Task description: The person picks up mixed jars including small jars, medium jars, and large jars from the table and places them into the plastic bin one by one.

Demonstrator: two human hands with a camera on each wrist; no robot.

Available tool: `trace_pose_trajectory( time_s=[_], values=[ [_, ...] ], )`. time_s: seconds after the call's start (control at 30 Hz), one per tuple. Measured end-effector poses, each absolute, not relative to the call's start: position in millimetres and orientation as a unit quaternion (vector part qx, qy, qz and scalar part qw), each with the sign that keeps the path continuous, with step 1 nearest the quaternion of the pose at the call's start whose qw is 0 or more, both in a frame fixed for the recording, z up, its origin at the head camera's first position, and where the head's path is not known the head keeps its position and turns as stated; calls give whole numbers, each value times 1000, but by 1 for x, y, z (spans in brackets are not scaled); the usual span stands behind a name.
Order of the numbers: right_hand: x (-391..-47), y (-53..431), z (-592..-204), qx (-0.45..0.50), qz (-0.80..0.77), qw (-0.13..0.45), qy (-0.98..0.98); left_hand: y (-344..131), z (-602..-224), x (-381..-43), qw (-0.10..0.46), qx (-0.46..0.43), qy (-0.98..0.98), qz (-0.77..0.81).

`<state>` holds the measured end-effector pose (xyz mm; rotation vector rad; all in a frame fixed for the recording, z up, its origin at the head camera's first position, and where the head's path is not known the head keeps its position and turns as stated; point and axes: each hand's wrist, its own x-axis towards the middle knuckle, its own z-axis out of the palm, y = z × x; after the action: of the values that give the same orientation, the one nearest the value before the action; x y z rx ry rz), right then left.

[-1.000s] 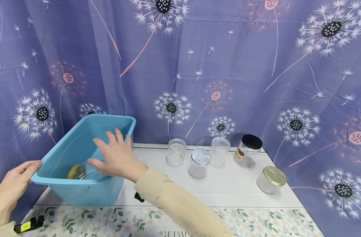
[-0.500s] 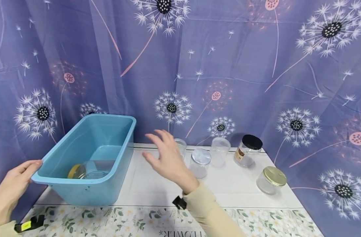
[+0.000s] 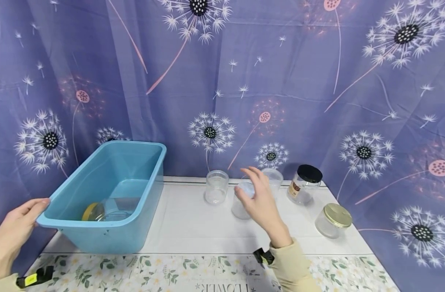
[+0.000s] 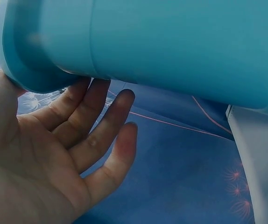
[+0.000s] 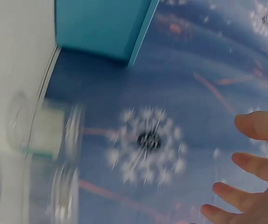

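My left hand (image 3: 16, 231) grips the near left corner of a light blue plastic tub (image 3: 102, 239), thumb over the rim. In the left wrist view its fingers (image 4: 99, 140) bend up under that rim. Inside the tub lies a clear jar with a yellow lid (image 3: 94, 211), on its side. My right hand (image 3: 260, 202) hovers over the table with nothing in it, thumb and fingers spread. It overlaps a clear jar with a silver lid (image 3: 240, 209) in the head view and partly hides a clear jar (image 3: 274, 177) behind.
Another clear jar (image 3: 217, 188) stands left of the silver-lidded one. Farther right are a jar with a black lid (image 3: 310, 174) and one with a gold lid (image 3: 335, 221). A purple dandelion curtain (image 3: 299, 81) hangs behind the table.
My right hand has moved right, from over the tub, past the leftmost clear jar, to the silver-lidded jar. My left hand has stayed on the rim.
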<state>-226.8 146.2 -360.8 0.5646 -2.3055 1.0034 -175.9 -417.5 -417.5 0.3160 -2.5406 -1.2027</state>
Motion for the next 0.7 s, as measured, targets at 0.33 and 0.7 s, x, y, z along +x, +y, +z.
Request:
trace_pose_trajectory(
  time_s=[0.33, 0.7],
  values=[
    [-239, 224, -385, 118, 372, 340, -856, -427, -424, -180, 158, 110, -891, -412],
    [-258, 283, -408, -2, 420, 355, -835, -431, -428, -181, 159, 106, -893, -408]
  ],
)
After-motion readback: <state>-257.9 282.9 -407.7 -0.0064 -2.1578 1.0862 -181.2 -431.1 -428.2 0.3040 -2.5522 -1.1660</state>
